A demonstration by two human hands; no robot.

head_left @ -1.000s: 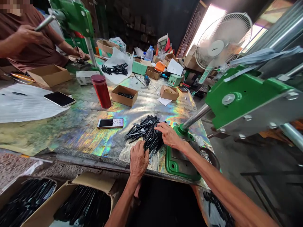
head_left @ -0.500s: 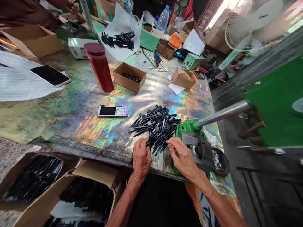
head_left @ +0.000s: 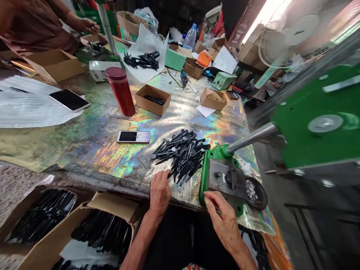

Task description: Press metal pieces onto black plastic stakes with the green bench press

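the left hand [head_left: 159, 195] lies back-up at the near table edge, fingers loosely spread, fingertips just beside the pile of black plastic pieces [head_left: 180, 159]; nothing shows in it, though the palm is hidden. the right hand [head_left: 223, 221] sits over the near corner of the green hand press base [head_left: 222, 176], fingers curled in, and its back hides whatever may be pinched there, so i cannot tell if it has hold of anything. the pile lies loose and criss-crossed on the foil-covered table [head_left: 112, 180], between the two hands and just left of the press, with open foil to its left as far as a keypad phone [head_left: 133, 137]. a round black dish [head_left: 257, 195] of small metal bits touches the press on its right. below the edge, open cardboard boxes [head_left: 104, 228] of black pieces are cut off by the frame. farther up, a red tumbler [head_left: 120, 92] and a small box [head_left: 152, 99] stand well apart, and a co-worker's arm [head_left: 84, 25] reaches in at the top left.
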